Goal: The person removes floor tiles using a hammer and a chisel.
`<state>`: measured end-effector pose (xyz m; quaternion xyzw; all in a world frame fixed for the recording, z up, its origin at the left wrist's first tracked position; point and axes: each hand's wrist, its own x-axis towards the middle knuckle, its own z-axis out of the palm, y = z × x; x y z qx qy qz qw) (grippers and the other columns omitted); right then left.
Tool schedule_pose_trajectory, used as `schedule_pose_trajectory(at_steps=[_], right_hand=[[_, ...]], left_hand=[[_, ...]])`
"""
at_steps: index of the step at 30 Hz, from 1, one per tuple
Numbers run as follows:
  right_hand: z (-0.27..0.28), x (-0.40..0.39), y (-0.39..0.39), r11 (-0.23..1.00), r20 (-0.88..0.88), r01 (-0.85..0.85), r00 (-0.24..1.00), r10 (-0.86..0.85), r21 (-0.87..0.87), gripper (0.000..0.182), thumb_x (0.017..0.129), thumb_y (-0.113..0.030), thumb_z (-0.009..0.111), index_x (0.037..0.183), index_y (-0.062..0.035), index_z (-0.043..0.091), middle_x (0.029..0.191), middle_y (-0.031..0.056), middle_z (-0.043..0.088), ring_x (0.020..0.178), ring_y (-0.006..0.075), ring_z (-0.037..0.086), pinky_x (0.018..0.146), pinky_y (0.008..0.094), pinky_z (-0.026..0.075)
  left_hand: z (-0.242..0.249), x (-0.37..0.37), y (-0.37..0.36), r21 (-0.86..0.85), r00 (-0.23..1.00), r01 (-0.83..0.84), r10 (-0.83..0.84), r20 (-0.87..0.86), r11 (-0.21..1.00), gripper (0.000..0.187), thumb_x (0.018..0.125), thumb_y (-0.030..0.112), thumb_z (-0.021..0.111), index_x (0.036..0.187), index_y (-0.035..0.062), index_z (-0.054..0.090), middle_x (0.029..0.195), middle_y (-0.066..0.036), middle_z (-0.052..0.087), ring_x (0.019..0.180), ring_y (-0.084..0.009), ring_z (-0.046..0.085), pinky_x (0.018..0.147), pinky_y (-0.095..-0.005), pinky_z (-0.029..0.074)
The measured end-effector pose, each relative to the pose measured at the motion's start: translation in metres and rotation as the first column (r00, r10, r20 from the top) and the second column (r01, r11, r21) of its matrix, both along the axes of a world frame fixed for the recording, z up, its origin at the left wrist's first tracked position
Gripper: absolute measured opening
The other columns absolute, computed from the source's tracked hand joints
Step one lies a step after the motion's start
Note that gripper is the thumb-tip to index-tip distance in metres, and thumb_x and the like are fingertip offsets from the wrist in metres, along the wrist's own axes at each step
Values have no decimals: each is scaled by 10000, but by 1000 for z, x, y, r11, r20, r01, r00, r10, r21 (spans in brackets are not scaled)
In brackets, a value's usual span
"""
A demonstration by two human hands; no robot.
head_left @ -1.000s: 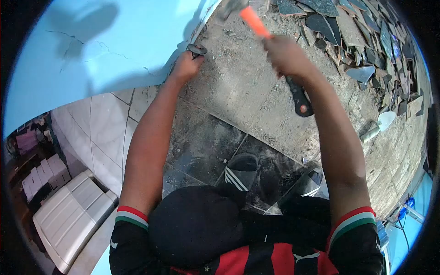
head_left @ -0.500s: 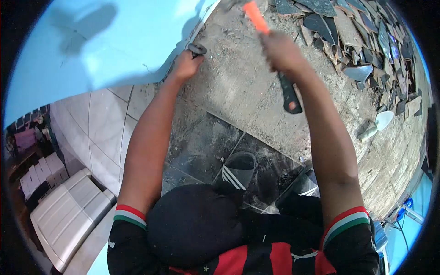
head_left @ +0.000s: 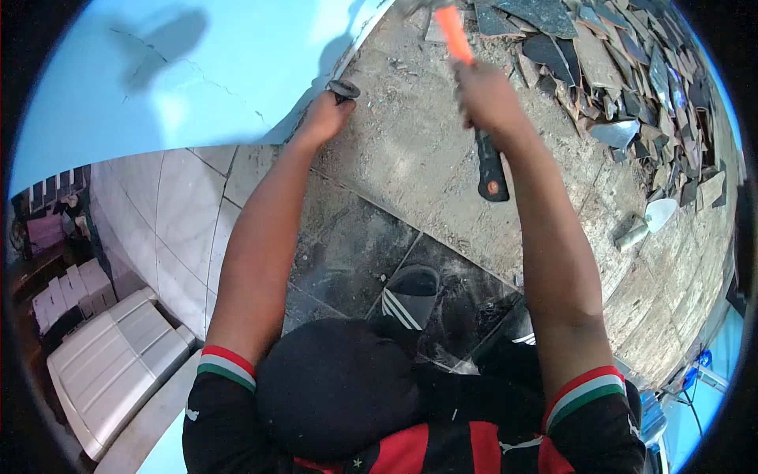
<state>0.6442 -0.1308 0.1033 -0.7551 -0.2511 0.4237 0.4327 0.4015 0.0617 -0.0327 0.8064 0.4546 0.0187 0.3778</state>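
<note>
Holding one hammer [head_left: 453, 35], right hand [head_left: 488, 96]; one round-topped tool [head_left: 344, 88], left hand [head_left: 323, 118]

From my end I count one left grip [head_left: 324, 122] at eleven o'clock and one right grip [head_left: 491, 101] at one; one hammer [head_left: 454, 35] at one; one round-topped tool [head_left: 343, 89] at eleven; one trowel [head_left: 660, 214] at three; two sandals [head_left: 412, 302] near five; one tile heap [head_left: 604, 59] at two, pieces too many to count.
</note>
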Motion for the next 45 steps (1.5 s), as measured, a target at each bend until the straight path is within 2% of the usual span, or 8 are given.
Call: schedule_pose_trajectory(at_steps=[3, 6, 14, 20, 34, 37, 39, 45], right_hand=[[-7, -21, 8, 954, 113, 270, 952, -285, 128, 398, 1009, -317, 528, 943, 65, 616, 682, 184, 650, 570, 295, 686, 552, 426, 548], [-19, -39, -3, 897, -11, -399, 914, 405, -190, 436, 996, -349, 558, 1022, 82, 622, 683, 125, 611, 527, 241, 615, 498, 406, 514], [-2, -10, 4, 997, 32, 78, 996, -78, 24, 458, 994, -337, 534, 974, 115, 608, 653, 158, 615, 509, 277, 641, 496, 418, 537], [-34, -49, -5, 939, -160, -281, 955, 252, -200, 456, 995, -332, 535, 977, 118, 608, 641, 160, 613, 511, 284, 645, 478, 420, 526], [49, 95, -105, 795, 341, -407, 744, 574, -450, 467, 1009, -373, 572, 899, 79, 613, 644, 149, 587, 501, 257, 608, 506, 429, 483], [68, 120, -157, 694, 365, -408, 632, 684, -594, 447, 1002, -362, 589, 932, 78, 621, 683, 189, 604, 605, 304, 643, 573, 460, 484], [48, 142, -209, 696, 507, -402, 483, 713, -595, 440, 990, -359, 594, 932, 76, 629, 724, 231, 629, 692, 373, 654, 674, 498, 489], [41, 117, -298, 758, 193, -207, 895, 401, -618, 389, 973, -327, 622, 899, 54, 621, 677, 150, 621, 561, 263, 630, 559, 433, 507]], left_hand=[[-9, -2, 2, 51, 999, 36, -36, 5, 998, 363, 886, 263, 700, 1133, -3, 690, 1078, -260, 709, 1061, -425, 670, 905, -464, 513], [-15, -2, 5, 46, 1000, -20, 21, -15, 999, 354, 888, 259, 712, 1125, -3, 692, 1070, -251, 715, 1052, -423, 674, 891, -459, 521], [-25, -7, 2, 50, 998, 35, -38, 54, 998, 359, 879, 252, 717, 1144, 9, 698, 1074, -237, 721, 1047, -409, 683, 891, -460, 523], [14, 0, -13, 68, 995, 39, -45, 88, 997, 349, 869, 242, 719, 1124, 4, 697, 1087, -237, 717, 1039, -396, 683, 897, -451, 519], [42, -39, -90, 141, 955, -134, 90, 281, 981, 269, 896, 239, 739, 1047, 22, 688, 981, -143, 738, 939, -290, 712, 823, -410, 540], [79, -29, -117, -484, 871, -256, 417, 260, 837, 211, 921, 242, 725, 930, 43, 656, 809, -78, 687, 744, -189, 664, 695, -374, 521], [96, -21, -119, -420, 831, -191, 374, 412, 887, 243, 944, 255, 714, 847, 54, 617, 724, -19, 622, 651, -118, 578, 592, -329, 459], [120, -25, -81, -231, 752, -309, 386, 534, 923, 235, 944, 276, 723, 882, 62, 649, 754, -17, 645, 661, -125, 565, 604, -336, 450]])
